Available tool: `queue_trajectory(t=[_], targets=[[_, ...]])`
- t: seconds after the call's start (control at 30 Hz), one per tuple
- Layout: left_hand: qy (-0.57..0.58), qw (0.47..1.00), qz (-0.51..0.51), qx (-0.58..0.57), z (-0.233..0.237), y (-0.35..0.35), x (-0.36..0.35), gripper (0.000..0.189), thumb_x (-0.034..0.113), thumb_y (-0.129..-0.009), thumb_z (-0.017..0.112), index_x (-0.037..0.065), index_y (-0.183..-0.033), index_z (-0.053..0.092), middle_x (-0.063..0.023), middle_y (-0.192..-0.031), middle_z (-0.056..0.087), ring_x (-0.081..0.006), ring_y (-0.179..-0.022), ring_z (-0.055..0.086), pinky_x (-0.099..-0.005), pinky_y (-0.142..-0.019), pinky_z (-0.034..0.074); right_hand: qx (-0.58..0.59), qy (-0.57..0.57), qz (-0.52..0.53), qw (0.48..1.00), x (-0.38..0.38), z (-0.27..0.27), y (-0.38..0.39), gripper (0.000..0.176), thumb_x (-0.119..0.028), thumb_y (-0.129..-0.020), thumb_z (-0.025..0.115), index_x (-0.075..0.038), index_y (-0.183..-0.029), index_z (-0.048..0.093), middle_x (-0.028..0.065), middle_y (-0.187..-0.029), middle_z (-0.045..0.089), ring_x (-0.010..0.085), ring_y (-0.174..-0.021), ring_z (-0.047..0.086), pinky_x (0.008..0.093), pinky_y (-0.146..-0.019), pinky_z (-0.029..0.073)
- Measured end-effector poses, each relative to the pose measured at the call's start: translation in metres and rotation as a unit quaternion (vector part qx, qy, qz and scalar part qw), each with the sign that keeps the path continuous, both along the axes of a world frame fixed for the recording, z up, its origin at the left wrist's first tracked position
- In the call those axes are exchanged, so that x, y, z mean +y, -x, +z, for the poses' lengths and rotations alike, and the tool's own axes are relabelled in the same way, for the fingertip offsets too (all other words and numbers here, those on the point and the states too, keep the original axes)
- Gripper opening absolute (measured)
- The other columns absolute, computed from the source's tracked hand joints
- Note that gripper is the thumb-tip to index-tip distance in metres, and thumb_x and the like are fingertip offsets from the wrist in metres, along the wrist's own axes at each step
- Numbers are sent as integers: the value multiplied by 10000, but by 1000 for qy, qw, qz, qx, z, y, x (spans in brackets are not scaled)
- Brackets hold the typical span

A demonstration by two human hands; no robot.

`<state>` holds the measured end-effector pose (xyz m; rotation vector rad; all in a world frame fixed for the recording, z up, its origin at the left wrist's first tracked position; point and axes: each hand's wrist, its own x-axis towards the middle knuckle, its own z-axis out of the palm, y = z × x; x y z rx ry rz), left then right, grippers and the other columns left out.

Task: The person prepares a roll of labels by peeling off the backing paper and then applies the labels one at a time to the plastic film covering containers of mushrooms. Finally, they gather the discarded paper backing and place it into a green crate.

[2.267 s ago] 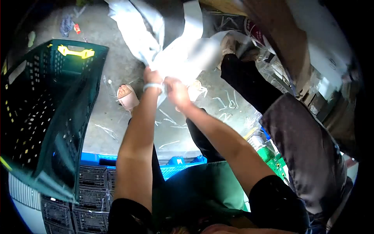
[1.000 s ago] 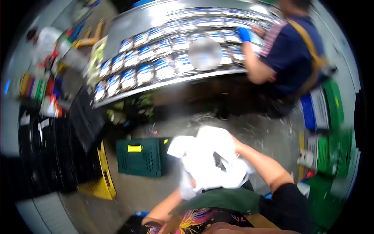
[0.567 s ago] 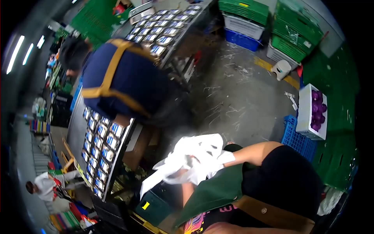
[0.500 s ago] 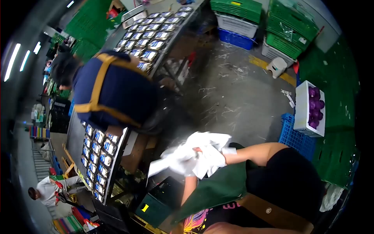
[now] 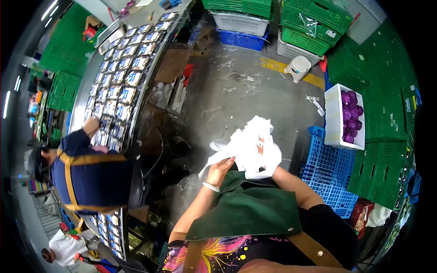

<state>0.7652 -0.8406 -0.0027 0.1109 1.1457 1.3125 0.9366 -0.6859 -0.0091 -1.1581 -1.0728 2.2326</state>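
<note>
A loose bundle of crumpled white strips (image 5: 249, 148), like paper or thin film, is held in front of my green apron (image 5: 246, 207). My left hand (image 5: 220, 170), with a pale bracelet at the wrist, grips the bundle's left side, where a strip trails down past the fingers. Under and inside the bundle's right part is my right hand (image 5: 261, 148), closed around it. White folds cover most of that hand, with only some fingers showing.
On the left, a co-worker (image 5: 93, 179) in dark blue leans at a long table with rows of small packs (image 5: 119, 78). To the right are a white box of purple balls (image 5: 328, 113), a blue crate (image 5: 330, 170) and green crates (image 5: 380, 170). A white stool (image 5: 298, 67) stands farther back.
My view has turned rightward. The white bundle has come closer together in both hands, and my left hand now shows beside it. The co-worker appears farther left, an arm over the packs.
</note>
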Motion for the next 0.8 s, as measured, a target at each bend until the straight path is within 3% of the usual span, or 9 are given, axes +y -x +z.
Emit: queue_trajectory(t=[0.1, 0.17, 0.27, 0.33, 0.47, 0.57, 0.67, 0.7, 0.8], targets=[[65, 989, 135, 16, -3, 25, 40, 426, 113, -944, 574, -45, -1315, 435, -150, -1281, 543, -271, -1244, 499, -407, -1076, 391, -169, -208, 83, 960, 64, -22, 16, 426, -176, -787, 680, -19, -1180, 635, 202, -1011, 662, 252, -949, 647, 319, -862, 510], [-5, 997, 78, -15, -51, 54, 66, 597, 129, -923, 625, 84, -1442, 331, -119, -1412, 440, -266, -1313, 436, -360, -1070, 394, -246, -479, 131, 832, 72, -68, 50, 375, -180, -749, 701, -21, -1087, 671, 194, -975, 682, 298, -937, 664, 367, -839, 517], [-154, 982, 52, -99, -23, 93, 121, 606, 128, -898, 654, 111, -1412, 334, -102, -1344, 471, -206, -1186, 520, -313, -957, 472, -102, -434, 329, 833, 89, -41, 119, 252, -153, -756, 676, -55, -988, 664, 202, -959, 661, 399, -897, 637, 414, -775, 505], [-123, 975, 55, -179, -29, 130, 140, 518, 98, -875, 669, 82, -1328, 419, -95, -1196, 562, -182, -1024, 598, -290, -839, 518, -31, -418, 335, 844, 115, -19, 160, 267, -154, -754, 671, -48, -1000, 659, 197, -974, 663, 393, -912, 637, 427, -787, 503], [-1, 991, 125, -51, -50, 182, 170, 283, 104, -859, 655, 37, -1116, 558, -63, -975, 637, -162, -845, 634, -281, -721, 533, -104, -404, 386, 823, 150, -17, 229, 289, -206, -771, 677, -53, -1016, 663, 174, -1024, 668, 385, -949, 633, 450, -814, 500], [115, 980, 101, 126, -54, 220, 184, 278, 73, -853, 651, 21, -1113, 565, -80, -990, 632, -190, -869, 633, -300, -735, 523, -169, -453, 581, 654, 220, 42, 282, 413, -313, -793, 700, -57, -1114, 662, 172, -1096, 669, 338, -963, 657, 413, -834, 525], [30, 962, 103, 249, -94, 226, 212, 313, 133, -831, 693, 9, -1104, 605, -107, -1070, 665, -250, -892, 656, -374, -787, 533, -49, -386, 399, 830, 284, 49, 353, 330, -233, -847, 665, -82, -1139, 656, 118, -1123, 664, 310, -1019, 638, 423, -871, 512], [19, 847, -7, 531, -92, 228, 226, 347, 194, -844, 664, 30, -1145, 610, -137, -1121, 652, -286, -1011, 626, -415, -868, 500, 81, -446, 428, 782, 290, 40, 387, 309, -246, -865, 644, -83, -1127, 649, 119, -1127, 651, 319, -1057, 596, 435, -912, 470], [82, 907, -88, 404, -59, 245, 281, 389, 219, -825, 641, 18, -1156, 602, -187, -1207, 606, -320, -1160, 549, -430, -982, 419, 271, -507, 602, 554, 280, -8, 464, 332, -338, -915, 596, -80, -1119, 639, 124, -1189, 623, 335, -1119, 551, 446, -1049, 349]])
